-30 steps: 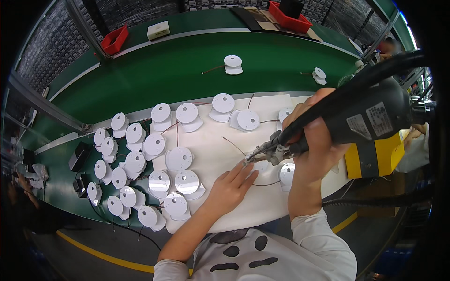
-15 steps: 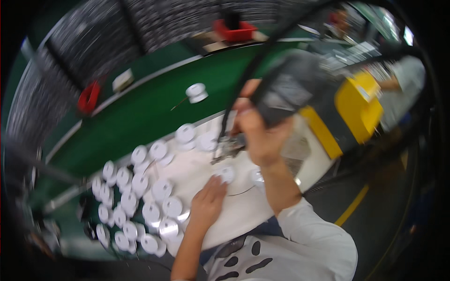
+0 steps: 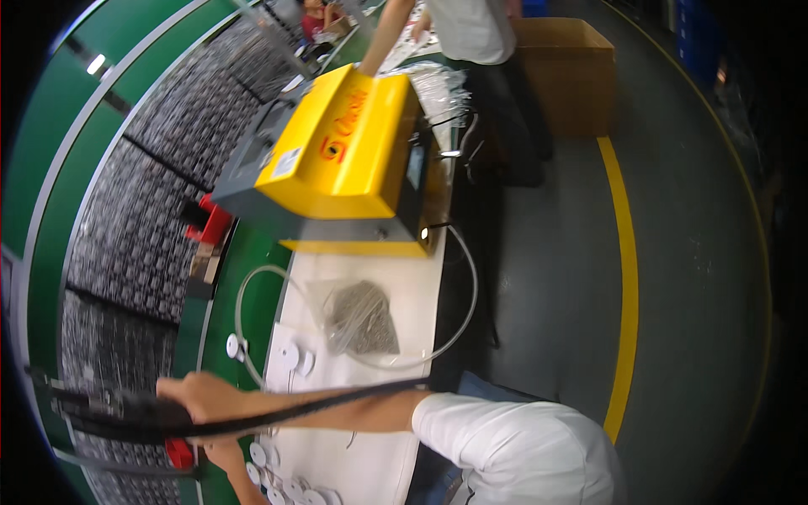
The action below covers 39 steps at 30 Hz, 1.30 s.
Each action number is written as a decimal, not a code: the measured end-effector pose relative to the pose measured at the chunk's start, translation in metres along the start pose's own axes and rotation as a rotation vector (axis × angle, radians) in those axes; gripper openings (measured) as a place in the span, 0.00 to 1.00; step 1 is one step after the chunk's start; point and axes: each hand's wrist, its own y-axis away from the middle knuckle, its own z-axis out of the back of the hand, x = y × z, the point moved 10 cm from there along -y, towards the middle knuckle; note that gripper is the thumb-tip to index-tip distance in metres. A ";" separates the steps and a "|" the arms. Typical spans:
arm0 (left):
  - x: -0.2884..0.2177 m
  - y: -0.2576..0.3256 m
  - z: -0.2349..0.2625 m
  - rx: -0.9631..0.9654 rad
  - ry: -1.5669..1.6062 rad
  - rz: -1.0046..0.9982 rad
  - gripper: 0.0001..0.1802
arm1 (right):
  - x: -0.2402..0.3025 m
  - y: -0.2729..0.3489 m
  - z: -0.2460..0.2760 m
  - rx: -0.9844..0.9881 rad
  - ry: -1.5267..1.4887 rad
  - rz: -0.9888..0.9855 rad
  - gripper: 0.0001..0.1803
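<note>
My right hand (image 3: 200, 396) reaches to the lower left and is shut on a black power tool (image 3: 126, 415), whose dark cable runs back along my forearm. Just below it, only a small part of my left hand (image 3: 224, 457) shows, next to a red piece (image 3: 179, 453); its fingers are hidden. White round discs (image 3: 284, 488) lie on the white bench top (image 3: 379, 459) by that hand. Two more discs (image 3: 291, 358) sit farther along the bench.
A yellow box-shaped machine (image 3: 345, 151) stands on the bench beyond a clear bag of small dark parts (image 3: 362, 316) and a looped clear hose (image 3: 461, 311). Another person (image 3: 471, 29) stands by a cardboard box (image 3: 566, 76). A yellow line (image 3: 628, 278) marks the floor.
The view has swung sharply to the right, from the disc-covered bench to the yellow machine and the floor. My right hand keeps its hold on the tool; my left hand has almost left the picture.
</note>
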 end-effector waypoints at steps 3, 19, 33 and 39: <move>0.004 -0.046 -0.088 -0.097 -0.269 -0.363 0.21 | -0.014 0.010 0.009 -0.057 0.076 -0.014 0.17; -0.081 -0.009 0.017 0.151 0.398 -0.051 0.24 | -0.023 -0.002 0.004 0.016 -0.053 -0.095 0.21; -0.239 0.158 0.107 0.361 0.412 0.072 0.25 | -0.032 0.005 -0.014 0.062 0.017 -0.056 0.27; -0.242 0.187 0.102 0.136 0.354 -0.029 0.26 | -0.027 0.000 -0.034 0.105 0.012 -0.031 0.25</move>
